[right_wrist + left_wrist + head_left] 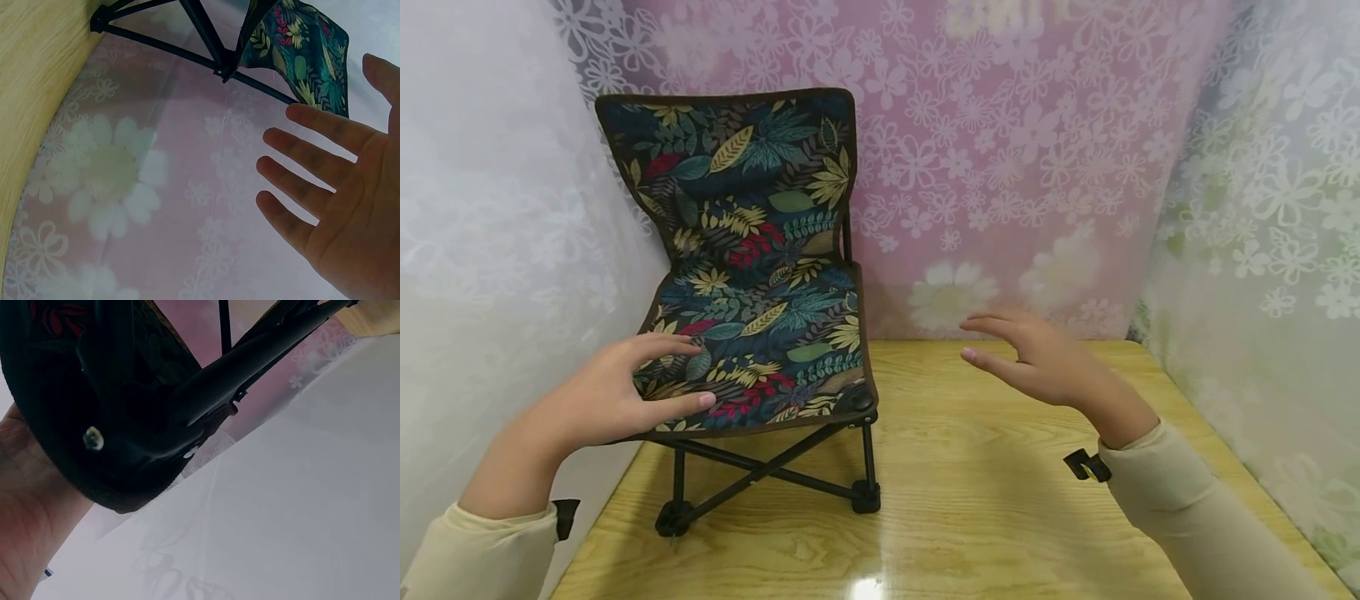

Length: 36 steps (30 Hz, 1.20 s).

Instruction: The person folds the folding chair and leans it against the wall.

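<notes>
A folding chair [752,325] with dark leaf-print fabric and black crossed legs stands unfolded on the wooden table. My left hand [598,396] is at the front left corner of the seat, thumb and fingers spread apart over the fabric. From below, the left wrist view shows the dark seat corner [134,481] hiding most of that hand's fingers. To the right of the chair, my right hand [1045,362] hovers above the table, holding nothing. Its fingers [294,169] are extended and spread in the right wrist view, with the chair's backrest [325,69] beyond them.
The light wood-grain table [985,500] lies beneath the chair and both arms. A pink wall [1000,167] with white flower prints rises behind it. Pale flowered panels [1285,208] close in the left and right sides.
</notes>
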Tool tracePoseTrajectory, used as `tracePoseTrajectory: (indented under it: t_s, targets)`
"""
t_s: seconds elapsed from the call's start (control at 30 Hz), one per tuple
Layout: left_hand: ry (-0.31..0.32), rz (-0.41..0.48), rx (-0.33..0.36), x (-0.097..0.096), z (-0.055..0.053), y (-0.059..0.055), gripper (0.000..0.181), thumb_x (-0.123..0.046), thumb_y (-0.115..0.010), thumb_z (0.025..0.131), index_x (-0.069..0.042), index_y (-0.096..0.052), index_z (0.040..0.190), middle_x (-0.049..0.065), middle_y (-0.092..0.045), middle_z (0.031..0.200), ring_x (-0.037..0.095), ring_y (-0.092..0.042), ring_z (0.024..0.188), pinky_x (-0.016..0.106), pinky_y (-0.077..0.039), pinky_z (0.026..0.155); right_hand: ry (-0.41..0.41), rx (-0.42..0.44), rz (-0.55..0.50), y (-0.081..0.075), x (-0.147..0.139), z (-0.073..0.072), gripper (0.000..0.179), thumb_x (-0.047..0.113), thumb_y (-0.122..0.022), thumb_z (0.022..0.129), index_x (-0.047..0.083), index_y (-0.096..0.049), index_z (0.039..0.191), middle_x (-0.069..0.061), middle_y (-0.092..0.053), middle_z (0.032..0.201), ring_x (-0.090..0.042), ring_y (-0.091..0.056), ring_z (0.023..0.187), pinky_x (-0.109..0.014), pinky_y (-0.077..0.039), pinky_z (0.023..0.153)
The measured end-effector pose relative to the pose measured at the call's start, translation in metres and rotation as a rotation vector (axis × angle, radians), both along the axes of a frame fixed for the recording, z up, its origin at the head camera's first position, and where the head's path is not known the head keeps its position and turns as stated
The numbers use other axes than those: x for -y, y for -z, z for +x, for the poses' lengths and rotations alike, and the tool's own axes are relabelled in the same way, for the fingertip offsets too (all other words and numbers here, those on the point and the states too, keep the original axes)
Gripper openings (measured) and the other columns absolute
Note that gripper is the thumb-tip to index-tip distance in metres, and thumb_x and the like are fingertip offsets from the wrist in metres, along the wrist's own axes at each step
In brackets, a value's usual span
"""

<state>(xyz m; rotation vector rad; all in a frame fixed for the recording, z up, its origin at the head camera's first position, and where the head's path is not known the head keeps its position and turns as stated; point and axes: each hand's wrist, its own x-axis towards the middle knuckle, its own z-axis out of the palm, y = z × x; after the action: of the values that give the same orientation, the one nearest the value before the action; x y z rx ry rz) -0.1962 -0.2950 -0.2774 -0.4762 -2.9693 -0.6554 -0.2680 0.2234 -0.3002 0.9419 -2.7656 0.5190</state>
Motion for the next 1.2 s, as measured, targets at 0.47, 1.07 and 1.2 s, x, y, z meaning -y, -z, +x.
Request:
tracePoseTrajectory:
  t_s: [0.47,1.07,1.2]
  targets:
    - [-0.003,0.096,-0.097,0.007,0.008,0.008,0.065,-0.048,-0.085,0.090,-0.018,-0.065,0.144,0.019,-0.052,0.159,0.049,-0.044,0.147,0.077,-0.039,0.107,-0.094,0.008,-0.056,0.002,0.033,0.003,0.057,0.053,-0.058,0.108,0.020,-0.057,0.154,-0.003,-0.055,0.159,-0.031,-0.049,0.150,-0.060,-0.043,0.119]
    - [-0.023,0.242,-0.303,0.019,0.017,0.040,0.050,-0.028,-0.092,0.085,-0.024,-0.075,0.131,0.004,-0.068,0.141,0.013,-0.054,0.135,0.045,-0.042,0.114,-0.197,-0.001,-0.175,0.013,0.074,0.005,0.052,0.050,-0.059,0.108,0.024,-0.057,0.153,0.003,-0.054,0.160,-0.024,-0.049,0.151,-0.055,-0.043,0.121]
    - [-0.017,0.280,-0.349,0.021,0.018,0.045,0.049,-0.021,-0.093,0.083,-0.024,-0.076,0.129,0.002,-0.068,0.140,-0.008,-0.049,0.133,0.011,-0.032,0.107,-0.226,-0.019,-0.176,0.011,0.085,0.006,0.052,0.052,-0.058,0.108,0.026,-0.058,0.153,0.005,-0.053,0.160,-0.022,-0.049,0.151,-0.054,-0.043,0.122]
